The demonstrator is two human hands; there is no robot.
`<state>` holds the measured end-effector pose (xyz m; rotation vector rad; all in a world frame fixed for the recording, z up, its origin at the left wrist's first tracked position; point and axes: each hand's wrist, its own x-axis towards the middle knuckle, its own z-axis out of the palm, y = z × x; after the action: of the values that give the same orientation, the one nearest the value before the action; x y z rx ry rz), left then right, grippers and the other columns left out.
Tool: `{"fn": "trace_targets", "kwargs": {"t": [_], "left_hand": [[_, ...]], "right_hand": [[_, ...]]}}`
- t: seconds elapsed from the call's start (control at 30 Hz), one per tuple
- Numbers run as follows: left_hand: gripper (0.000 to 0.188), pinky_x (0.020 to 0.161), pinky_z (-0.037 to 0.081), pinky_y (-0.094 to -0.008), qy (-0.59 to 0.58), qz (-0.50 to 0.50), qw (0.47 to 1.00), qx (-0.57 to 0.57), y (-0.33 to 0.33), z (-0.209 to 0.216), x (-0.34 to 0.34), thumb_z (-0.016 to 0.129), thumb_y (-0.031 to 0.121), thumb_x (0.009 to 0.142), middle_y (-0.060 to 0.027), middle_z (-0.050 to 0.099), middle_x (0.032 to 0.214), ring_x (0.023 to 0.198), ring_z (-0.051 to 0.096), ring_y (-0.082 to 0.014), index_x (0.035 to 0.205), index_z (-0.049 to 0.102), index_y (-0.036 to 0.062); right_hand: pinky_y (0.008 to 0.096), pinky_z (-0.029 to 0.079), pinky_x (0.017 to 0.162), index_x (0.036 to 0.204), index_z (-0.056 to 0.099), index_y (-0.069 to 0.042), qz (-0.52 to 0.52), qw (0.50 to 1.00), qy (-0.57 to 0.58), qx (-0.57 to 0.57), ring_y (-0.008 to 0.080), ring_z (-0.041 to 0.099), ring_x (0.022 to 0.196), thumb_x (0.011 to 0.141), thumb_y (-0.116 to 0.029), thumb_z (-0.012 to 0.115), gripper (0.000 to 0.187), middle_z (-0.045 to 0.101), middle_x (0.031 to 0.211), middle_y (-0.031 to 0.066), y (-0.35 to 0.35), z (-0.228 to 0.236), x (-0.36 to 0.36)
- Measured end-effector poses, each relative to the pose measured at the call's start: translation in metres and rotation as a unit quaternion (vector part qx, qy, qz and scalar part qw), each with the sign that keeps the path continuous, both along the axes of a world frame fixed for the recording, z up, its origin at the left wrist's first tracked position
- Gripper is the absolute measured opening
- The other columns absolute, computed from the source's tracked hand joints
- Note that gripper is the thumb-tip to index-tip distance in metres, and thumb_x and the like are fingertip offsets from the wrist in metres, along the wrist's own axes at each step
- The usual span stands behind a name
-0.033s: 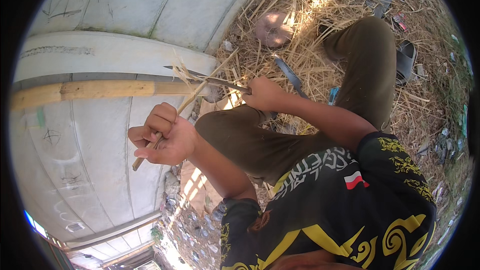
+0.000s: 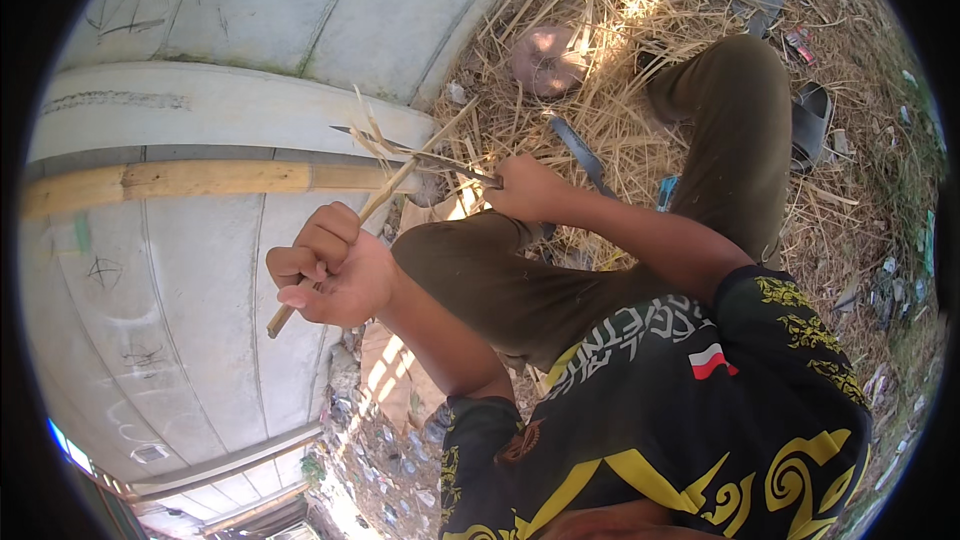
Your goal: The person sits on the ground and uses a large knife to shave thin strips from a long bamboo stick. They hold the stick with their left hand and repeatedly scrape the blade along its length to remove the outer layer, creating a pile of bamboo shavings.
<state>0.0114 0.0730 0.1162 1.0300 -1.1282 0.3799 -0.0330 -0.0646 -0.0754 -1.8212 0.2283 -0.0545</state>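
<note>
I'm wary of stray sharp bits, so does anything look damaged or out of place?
Yes: splinters curl loose from the stick at the knife, pale strips lie strewn over the ground, and a dark sandal sits beside the trouser leg, apparently unworn.

My left hand [image 2: 335, 265] curls round a thin stick [image 2: 381, 199]; my right hand [image 2: 530, 188] grips a knife [image 2: 466, 171] that crosses it, pale shavings [image 2: 378, 137] sticking up there. Straw [image 2: 625, 125] lies by my bent legs [image 2: 738, 120], a sandal [image 2: 814, 122] to the right, a bamboo pole [image 2: 215, 180] along the wall [image 2: 200, 290].
</note>
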Motion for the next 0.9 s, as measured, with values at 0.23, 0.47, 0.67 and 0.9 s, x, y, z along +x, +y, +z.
{"fn": "trace_targets", "kwargs": {"t": [0.23,0.47,0.67,0.9], "left_hand": [[0.055,0.042,0.009,-0.0298,-0.008,-0.028,0.999,0.028,0.005,-0.017,-0.003,0.051,0.02,0.101,0.002,0.022,0.046,0.041,0.018,-0.0092,0.06,0.016,0.0139],[0.054,0.034,0.01,-0.0248,-0.023,0.03,0.999,-0.009,0.01,0.038,-0.087,0.041,0.014,0.105,0.0048,0.02,0.042,0.034,0.018,-0.0053,0.057,0.017,0.0162],[0.056,0.035,0.009,-0.0263,-0.001,0.04,0.999,-0.027,0.044,0.042,-0.063,0.042,0.023,0.106,0.0059,0.013,0.043,0.034,0.014,-0.006,0.059,0.01,0.0189],[0.06,0.038,0.008,-0.0263,0.015,0.033,0.997,-0.073,0.078,0.067,-0.067,0.046,0.029,0.105,0.0058,0.009,0.045,0.036,0.01,-0.0068,0.06,0.008,0.0202]], "right_hand": [[0.046,0.054,0.067,0.079,0.072,0.005,0.053,0.998,-0.02,0.014,0.0384,0.067,0.067,0.078,-0.03,0.066,0.035,0.067,0.071,0.0238,0.0,0.014,-0.019],[0.0487,0.056,0.074,0.087,0.074,0.001,-0.008,0.986,0.102,-0.132,0.0381,0.071,0.079,0.076,-0.029,0.064,0.034,0.069,0.075,0.023,-0.035,-0.06,0.011],[0.0481,0.056,0.075,0.085,0.073,0.003,-0.021,0.99,0.104,-0.096,0.0403,0.07,0.079,0.075,-0.031,0.064,0.037,0.069,0.078,0.0246,-0.021,-0.091,0.016],[0.0482,0.055,0.075,0.084,0.074,0.0,0.046,0.992,-0.01,-0.116,0.0402,0.069,0.077,0.076,-0.031,0.064,0.033,0.068,0.075,0.0225,0.01,-0.011,-0.014]]}}
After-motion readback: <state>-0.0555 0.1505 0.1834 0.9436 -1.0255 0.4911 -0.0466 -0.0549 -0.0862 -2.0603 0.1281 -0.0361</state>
